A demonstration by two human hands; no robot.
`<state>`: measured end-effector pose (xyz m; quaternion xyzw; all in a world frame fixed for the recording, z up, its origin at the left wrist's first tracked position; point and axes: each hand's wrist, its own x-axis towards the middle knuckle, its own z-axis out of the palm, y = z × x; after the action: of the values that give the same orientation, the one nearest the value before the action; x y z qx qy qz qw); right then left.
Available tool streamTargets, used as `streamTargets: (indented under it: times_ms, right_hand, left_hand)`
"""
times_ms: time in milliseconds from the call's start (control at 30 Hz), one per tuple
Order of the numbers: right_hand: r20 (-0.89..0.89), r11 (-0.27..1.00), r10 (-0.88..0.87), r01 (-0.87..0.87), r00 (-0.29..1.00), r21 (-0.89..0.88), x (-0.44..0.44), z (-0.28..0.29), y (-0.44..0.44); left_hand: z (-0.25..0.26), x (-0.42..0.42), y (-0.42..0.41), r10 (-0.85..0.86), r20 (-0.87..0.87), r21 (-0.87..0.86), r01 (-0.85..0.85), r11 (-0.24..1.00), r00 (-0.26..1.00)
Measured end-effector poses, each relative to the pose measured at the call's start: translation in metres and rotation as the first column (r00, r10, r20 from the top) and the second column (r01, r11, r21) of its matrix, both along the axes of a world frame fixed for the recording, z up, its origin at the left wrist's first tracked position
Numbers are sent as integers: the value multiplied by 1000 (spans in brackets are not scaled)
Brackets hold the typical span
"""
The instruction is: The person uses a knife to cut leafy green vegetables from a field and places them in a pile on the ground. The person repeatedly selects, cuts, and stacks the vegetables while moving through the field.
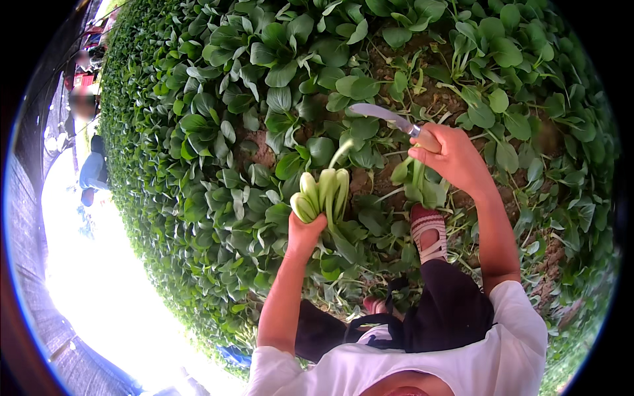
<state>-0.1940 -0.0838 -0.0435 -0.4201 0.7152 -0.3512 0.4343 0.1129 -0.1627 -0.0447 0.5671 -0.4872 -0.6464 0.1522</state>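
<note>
My left hand (304, 232) grips a bunch of leafy greens (323, 190), probably bok choy, by the stalks. Their pale cut ends point up and away from me, and one thinner stalk sticks out beyond the rest. To the right, my right hand (453, 156) is closed around the wooden handle of a knife with a curved blade (379, 112). The blade points left, above the leaves and apart from the bunch. Green stalks and leaves (421, 180) hang just below my right fist; whether it also holds them I cannot tell.
Dense rows of leafy greens (198, 123) spread ahead and to the left. Bare soil (446, 99) and loose leaves lie around my shoe (428, 232). At the far left are a person in blue (94, 168), red crates (84, 80) and dark netting (25, 218).
</note>
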Motion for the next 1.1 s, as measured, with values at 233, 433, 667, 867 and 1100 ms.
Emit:
streamTargets:
  times_ms: [233,433,667,867,1100]
  right_hand:
    - [766,990,-34,125,642,-61,84,-12,-11]
    - [423,955,-226,286,877,-82,79,-59,-53]
    - [36,990,-47,51,998,-132,108,-122,-101]
    - [-94,983,163,-170,982,-69,124,-153,-128]
    - [-256,975,197,-216,946,-48,135,-175,-151]
  left_hand:
    - [25,-46,-10,-415,-82,-51,412,910,906]
    - [-10,-52,-132,-291,935,-224,973,-52,200]
    - [-67,-80,-191,-178,885,446,893,60,-430]
    - [-94,-21,-201,-332,940,247,835,491,-83]
    - [-98,-5,-177,-254,965,76,866,494,61]
